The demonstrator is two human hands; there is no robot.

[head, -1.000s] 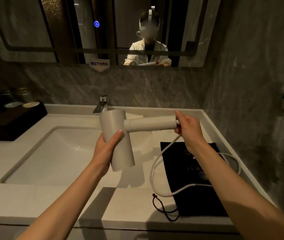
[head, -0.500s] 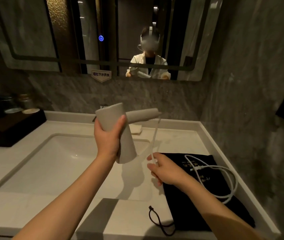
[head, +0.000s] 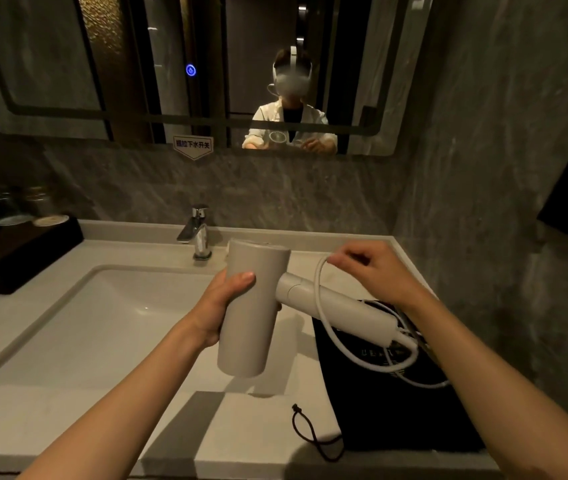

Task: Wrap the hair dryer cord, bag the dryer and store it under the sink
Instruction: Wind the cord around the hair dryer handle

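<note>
A beige hair dryer (head: 246, 327) hangs above the counter, barrel upright, its handle (head: 338, 311) pointing right and slightly down. My left hand (head: 222, 308) grips the barrel from the left. My right hand (head: 371, 270) pinches the white cord (head: 320, 306) above the handle, and one loop of cord passes over the handle. More cord lies on a black drawstring bag (head: 400, 410), which is flat on the counter at the right, its drawstring (head: 310, 434) trailing to the left.
A white sink basin (head: 102, 323) with a chrome faucet (head: 197, 233) fills the left of the stone counter (head: 68, 424). A dark tray (head: 16, 251) with cups stands at the far left. The mirror (head: 206, 64) shows a person. A stone wall closes the right side.
My right hand rose from low beside the bag to above the handle, drawing the cord up over it. The dryer came lower and its handle tilted down to the right.
</note>
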